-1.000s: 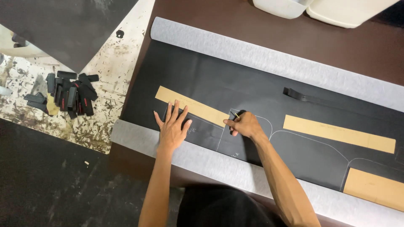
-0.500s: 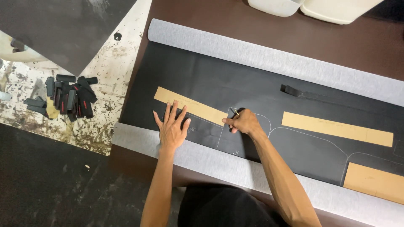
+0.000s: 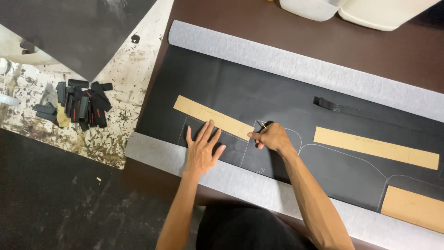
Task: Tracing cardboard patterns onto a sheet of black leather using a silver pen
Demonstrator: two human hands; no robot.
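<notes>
two hands work on a black sheet [image 3: 277,88] spread over a brown table [image 3: 370,51], its grey rolled edges at top and bottom. at far left, on a paint-stained floor [image 3: 125,69], lies a heap of small black clips [image 3: 81,104]. moving right, a tan cardboard strip [image 3: 212,116] lies slanted on the sheet; the left hand [image 3: 202,150] rests flat just below it, fingers spread and released, pressing the sheet. just beside it the right hand [image 3: 273,137] is clenched around a thin marking pen [image 3: 262,125], its tip touching the sheet at the strip's right end, among pale drawn outlines. further right lie a black strap [image 3: 330,105], a second tan strip [image 3: 375,147], and a wider tan piece [image 3: 414,208] at the lower right corner
</notes>
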